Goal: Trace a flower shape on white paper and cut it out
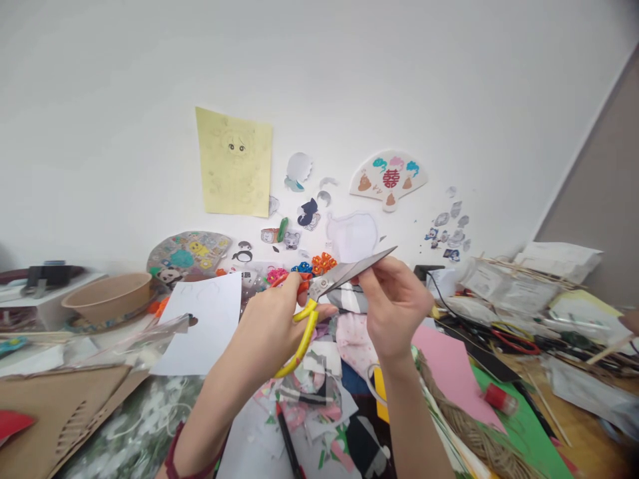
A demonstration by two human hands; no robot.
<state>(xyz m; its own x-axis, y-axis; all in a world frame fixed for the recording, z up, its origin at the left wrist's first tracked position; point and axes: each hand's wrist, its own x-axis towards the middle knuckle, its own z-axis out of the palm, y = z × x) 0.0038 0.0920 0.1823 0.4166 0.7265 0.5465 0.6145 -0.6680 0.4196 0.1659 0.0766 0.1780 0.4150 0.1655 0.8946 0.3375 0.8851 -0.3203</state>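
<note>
My left hand (pixel 264 332) grips the yellow-handled scissors (pixel 305 326) with its fingers through the handles. The steel blades (pixel 349 273) point up and to the right, over the table. My right hand (pixel 394 306) pinches the blades near their middle between thumb and fingers. Whether a thin scrap lies between those fingers and the steel, I cannot tell. Below both hands is a heap of paper and fabric scraps (pixel 319 379), with a black marker (pixel 288 439) lying at its front. A white paper sheet (pixel 200 322) lies just left of my left hand.
A kraft paper bowl (pixel 107 296) and a plastic bag (pixel 130 346) stand at the left, with cardboard (pixel 54 416) in front. Pink card (pixel 449 372), green card (pixel 519 426) and twine (pixel 474 432) lie at the right. Wires and papers crowd the far right. Paper cutouts hang on the wall (pixel 319 80).
</note>
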